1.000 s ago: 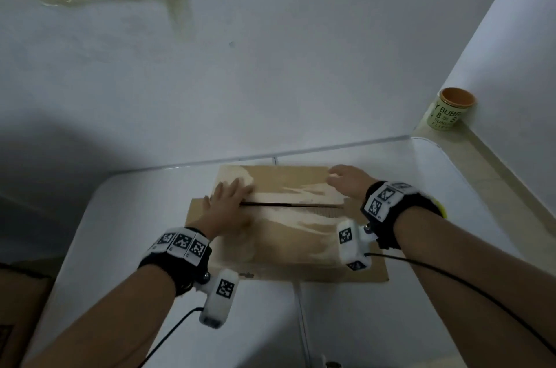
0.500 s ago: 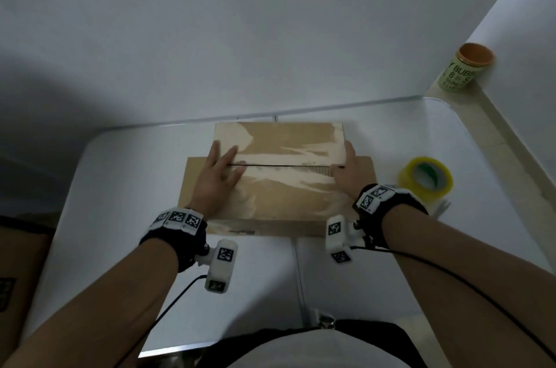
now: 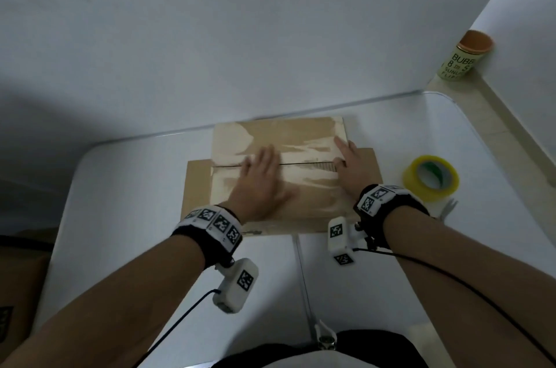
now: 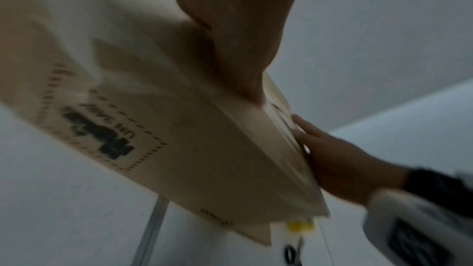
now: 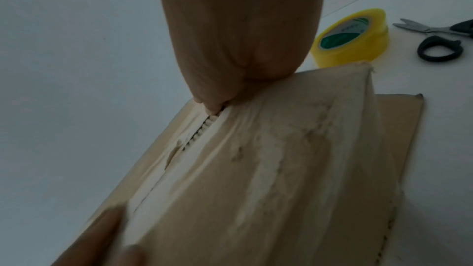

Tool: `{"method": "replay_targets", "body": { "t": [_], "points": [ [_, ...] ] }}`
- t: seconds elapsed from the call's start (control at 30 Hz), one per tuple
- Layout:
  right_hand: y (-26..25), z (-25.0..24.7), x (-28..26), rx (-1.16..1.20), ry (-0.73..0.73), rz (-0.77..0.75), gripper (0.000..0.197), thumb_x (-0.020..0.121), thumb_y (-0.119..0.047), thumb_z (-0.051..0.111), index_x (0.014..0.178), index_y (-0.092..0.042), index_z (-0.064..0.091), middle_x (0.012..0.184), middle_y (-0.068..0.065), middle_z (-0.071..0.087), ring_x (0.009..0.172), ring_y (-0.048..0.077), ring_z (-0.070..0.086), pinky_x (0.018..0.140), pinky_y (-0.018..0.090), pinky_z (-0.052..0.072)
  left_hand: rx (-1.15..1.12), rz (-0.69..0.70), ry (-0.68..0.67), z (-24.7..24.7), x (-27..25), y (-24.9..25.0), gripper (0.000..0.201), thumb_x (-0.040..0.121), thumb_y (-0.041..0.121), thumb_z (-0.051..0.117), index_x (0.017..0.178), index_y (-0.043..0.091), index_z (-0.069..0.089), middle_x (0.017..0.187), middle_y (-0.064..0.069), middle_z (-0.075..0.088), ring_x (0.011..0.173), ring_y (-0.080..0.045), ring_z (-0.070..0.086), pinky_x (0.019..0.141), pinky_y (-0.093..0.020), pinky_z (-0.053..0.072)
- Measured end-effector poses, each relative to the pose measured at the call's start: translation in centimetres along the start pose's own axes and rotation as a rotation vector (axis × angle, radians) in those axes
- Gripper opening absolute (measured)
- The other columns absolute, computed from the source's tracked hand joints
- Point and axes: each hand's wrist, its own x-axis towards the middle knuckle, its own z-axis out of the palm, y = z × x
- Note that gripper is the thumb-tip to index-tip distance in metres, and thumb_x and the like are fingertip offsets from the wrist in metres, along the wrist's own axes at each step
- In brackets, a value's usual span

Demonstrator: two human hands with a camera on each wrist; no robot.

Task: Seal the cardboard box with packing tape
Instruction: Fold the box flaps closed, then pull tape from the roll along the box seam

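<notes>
Both hands press flat, fingers straight, on the box (image 3: 279,169) at mid-table, the left hand (image 3: 258,181) on its seam, while the tape roll (image 3: 430,178) lies just right of the nearer right hand (image 3: 352,169).

Brown box, yellow tape, white table

The cardboard box (image 3: 279,187) is brown with pale torn patches and black print on its side; the tape roll (image 3: 430,178) is yellow with a green core; the scissors (image 5: 440,41) have black handles; the table (image 3: 120,217) is white; the can (image 3: 461,57) at its far right corner is pale green with an orange lid.
</notes>
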Motion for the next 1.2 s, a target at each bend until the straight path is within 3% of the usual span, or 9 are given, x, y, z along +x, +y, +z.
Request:
{"method": "replay_targets", "body": {
  "t": [0.2, 0.3, 0.4, 0.57, 0.67, 0.77, 0.83, 0.97, 1.2],
  "points": [
    [0.7, -0.1, 0.9, -0.083, -0.056, -0.015, 0.055, 0.098, -0.020, 0.041, 0.150, -0.029, 0.025, 0.159, 0.005, 0.017, 0.138, 0.023, 0.035, 0.111, 0.034, 0.033, 0.201, 0.303, -0.278, -0.8, 3.3, 6.4, 0.134, 0.067, 0.082, 0.052, 0.149, 0.001, -0.015, 0.156, -0.016, -0.025, 0.145, -0.029, -0.022, 0.120, -0.044, -0.007],
    [0.9, -1.1, 1.1, 0.000, -0.110, -0.056, 0.053, 0.097, -0.014, 0.045, 0.148, -0.023, 0.031, 0.155, 0.008, 0.028, 0.139, 0.025, 0.035, 0.113, 0.033, 0.030, 0.161, 0.298, -0.350, -2.1, 5.8, 7.9, 0.129, 0.072, 0.072, 0.061, 0.150, 0.002, -0.014, 0.158, -0.014, -0.022, 0.147, -0.027, -0.016, 0.121, -0.044, 0.000],
    [2.1, -3.1, 0.5, 0.117, -0.040, 0.003, 0.045, 0.098, -0.019, 0.047, 0.142, -0.015, 0.041, 0.136, 0.011, 0.052, 0.125, 0.023, 0.049, 0.096, 0.019, 0.032, 0.179, 0.272, -0.386, -3.6, 8.0, 8.8, 0.125, 0.072, 0.067, 0.065, 0.151, 0.002, -0.007, 0.160, -0.013, -0.014, 0.148, -0.028, -0.005, 0.120, -0.045, 0.011],
    [8.0, -5.3, 0.2, -0.061, 0.071, 0.331, 0.035, 0.101, -0.020, 0.040, 0.130, -0.008, 0.052, 0.129, 0.015, 0.058, 0.116, 0.031, 0.056, 0.090, 0.034, 0.045, 0.208, 0.200, -0.344, -4.8, 10.4, 10.8, 0.108, 0.066, 0.060, 0.076, 0.146, 0.013, 0.022, 0.149, -0.010, 0.018, 0.136, -0.034, 0.021, 0.104, -0.055, 0.038],
    [10.7, -6.7, 0.8, -0.431, -0.061, 0.463, 0.029, 0.098, -0.015, 0.039, 0.088, -0.005, 0.064, 0.114, 0.020, 0.061, 0.114, 0.031, 0.057, 0.085, 0.035, 0.045, 0.247, 0.161, -0.361, -5.0, 11.5, 11.8, 0.110, 0.067, 0.061, 0.075, 0.148, 0.012, 0.019, 0.147, -0.011, 0.018, 0.132, -0.035, 0.023, 0.102, -0.054, 0.039],
    [12.8, -7.0, 1.7, -0.656, -0.185, 0.510, 0.036, 0.102, -0.017, 0.031, 0.128, -0.003, 0.051, 0.148, 0.019, 0.035, 0.139, 0.032, 0.031, 0.114, 0.042, 0.025, 0.296, 0.143, -0.394, -5.5, 12.1, 12.6, 0.110, 0.068, 0.061, 0.075, 0.148, 0.010, 0.019, 0.150, -0.015, 0.015, 0.135, -0.036, 0.021, 0.105, -0.050, 0.038],
    [14.2, -7.0, 2.5, -0.694, -0.266, 0.548, 0.044, 0.103, -0.021, 0.029, 0.145, -0.005, 0.032, 0.155, 0.016, 0.024, 0.143, 0.032, 0.024, 0.117, 0.044, 0.020, 0.331, 0.138, -0.419, -5.8, 12.4, 13.1, 0.111, 0.068, 0.060, 0.075, 0.149, 0.009, 0.018, 0.153, -0.015, 0.010, 0.138, -0.036, 0.019, 0.107, -0.050, 0.036],
    [17.7, -6.3, 4.5, -0.616, -0.388, 0.570, 0.046, 0.100, -0.030, 0.038, 0.140, -0.008, 0.041, 0.148, 0.010, 0.038, 0.138, 0.029, 0.035, 0.111, 0.042, 0.031, 0.376, 0.117, -0.465, -6.0, 12.8, 13.7, 0.113, 0.066, 0.060, 0.077, 0.149, 0.011, 0.019, 0.155, -0.016, 0.005, 0.140, -0.037, 0.016, 0.108, -0.050, 0.035],
    [15.2, -8.3, 2.7, -0.591, -0.198, 0.401, 0.032, 0.097, -0.015, 0.042, 0.122, -0.012, 0.062, 0.125, 0.010, 0.060, 0.115, 0.027, 0.056, 0.100, 0.035, 0.044, 0.370, 0.124, -0.482, -6.1, 12.8, 13.4, 0.113, 0.066, 0.064, 0.074, 0.152, 0.018, 0.016, 0.155, -0.014, 0.003, 0.141, -0.036, 0.011, 0.110, -0.052, 0.033]
  ]
}}
